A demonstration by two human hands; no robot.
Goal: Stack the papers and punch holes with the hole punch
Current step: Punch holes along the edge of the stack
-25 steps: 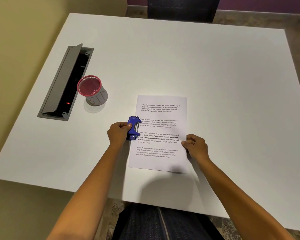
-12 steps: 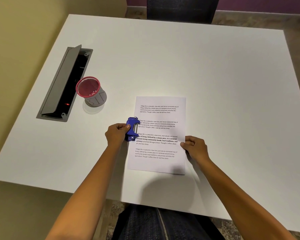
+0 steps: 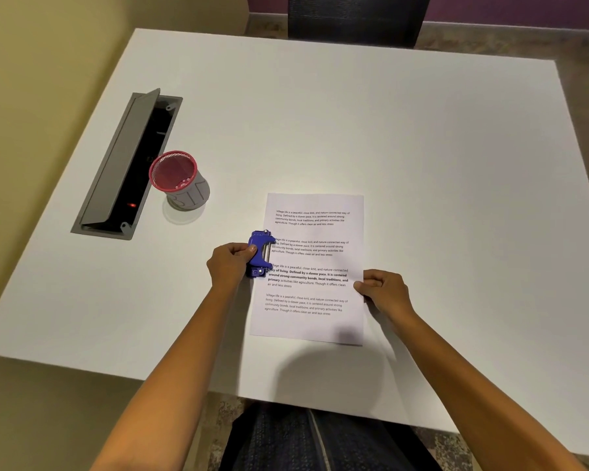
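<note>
A stack of printed white papers lies flat on the white table, its long side running away from me. A blue hole punch sits on the middle of the stack's left edge, its jaw over the paper margin. My left hand grips the punch from the left. At the stack's right edge, near its lower half, my right hand pinches the paper with thumb on top.
A red mesh pen cup stands left of the papers. Beyond it an open grey cable hatch is sunk into the tabletop. A dark chair stands at the far edge. The near table edge runs just above my lap.
Hands, punch and papers keep their places relative to each other. Only the view has shifted slightly.
</note>
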